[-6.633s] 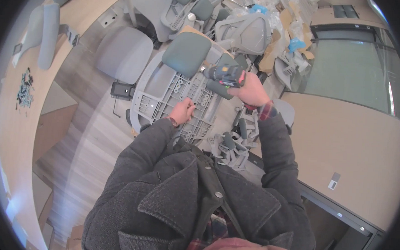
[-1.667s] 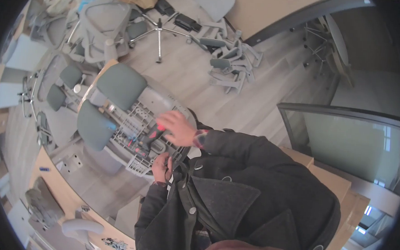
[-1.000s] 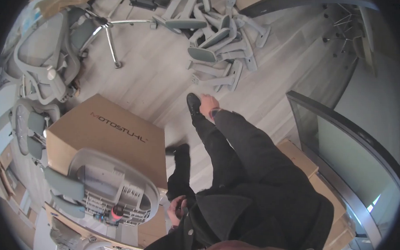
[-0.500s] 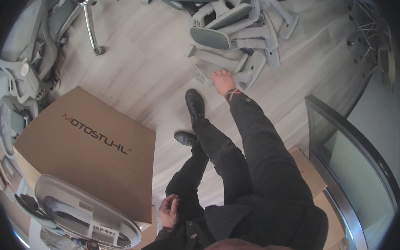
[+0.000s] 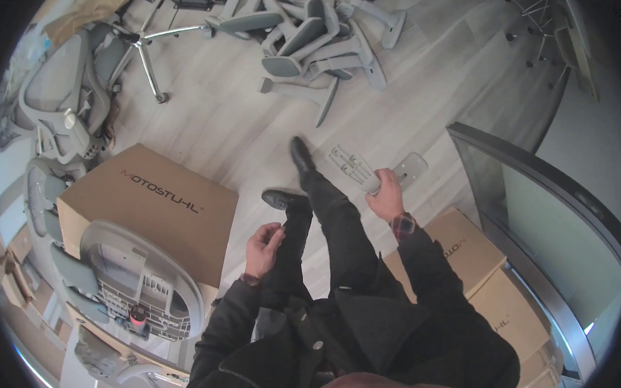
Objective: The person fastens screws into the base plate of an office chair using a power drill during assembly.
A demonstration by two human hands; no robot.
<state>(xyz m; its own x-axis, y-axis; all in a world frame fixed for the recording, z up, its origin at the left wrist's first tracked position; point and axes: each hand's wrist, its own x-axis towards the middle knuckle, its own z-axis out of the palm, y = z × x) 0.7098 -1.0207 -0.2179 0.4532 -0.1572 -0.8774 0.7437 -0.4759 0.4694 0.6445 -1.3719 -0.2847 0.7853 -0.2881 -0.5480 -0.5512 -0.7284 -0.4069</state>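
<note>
My right hand (image 5: 386, 196) is closed around a light grey chair armrest (image 5: 350, 166), held above the floor in front of my legs. Its broad face with slots and ribs points up, and a rounded plate with holes sticks out beyond my fingers. Near my left thigh, my left hand (image 5: 264, 251) has thumb and fingertips pinched together; whatever may be between them is too small to make out. Farther off, a heap of similar grey armrests (image 5: 325, 51) lies on the wooden floor, some with dark grey pads.
A large cardboard box (image 5: 156, 200) stands at left, with a grey plastic chair frame (image 5: 199, 307) and a red-black tool (image 5: 137, 316) near it. Chair backs (image 5: 55, 103) and a chrome chair base (image 5: 148, 66) are farther left. More boxes (image 5: 455, 251) and a dark-framed panel (image 5: 536, 178) stand at right.
My right hand has lifted the armrest away from the heap and drawn it back toward me. My left hand stays pinched, slightly raised. The view has shifted.
</note>
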